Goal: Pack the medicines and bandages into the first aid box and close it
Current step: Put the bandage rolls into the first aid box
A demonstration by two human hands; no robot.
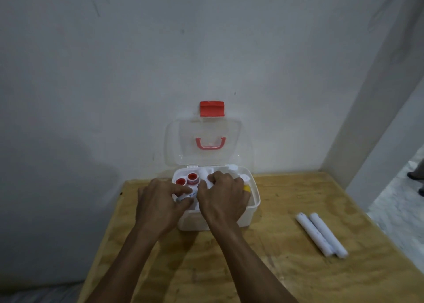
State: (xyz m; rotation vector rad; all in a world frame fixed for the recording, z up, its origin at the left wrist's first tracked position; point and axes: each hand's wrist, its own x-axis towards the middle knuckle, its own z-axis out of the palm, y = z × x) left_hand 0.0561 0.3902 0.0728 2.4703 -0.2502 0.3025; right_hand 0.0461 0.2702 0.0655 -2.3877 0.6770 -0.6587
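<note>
- The first aid box (pixel 251 207) sits open at the far edge of the wooden bench (pixel 286 268), against the wall (pixel 160 50), its clear lid (pixel 204 142) standing upright with the red latch (pixel 211 108) on top and the red handle (pixel 210 143) showing through it.
- Inside, far left: two small pots with red caps (pixel 187 180) stand side by side. On the right, a bottle with a yellow part (pixel 246 186) peeks out past the knuckles.
- The left hand (pixel 158 205) is over the box's left side, its grip pinching a thin white tube (pixel 187 196) between thumb and forefinger.
- The right hand (pixel 223 199) is over the middle of the box, fingers curled down onto something white; whether that grip actually holds it, cannot tell.
- Two white bandage rolls (pixel 321 234) lie together on the bench, well to the right of the box.
- Both hands hide most of the box's contents; print on the tube is too blurred to read.
</note>
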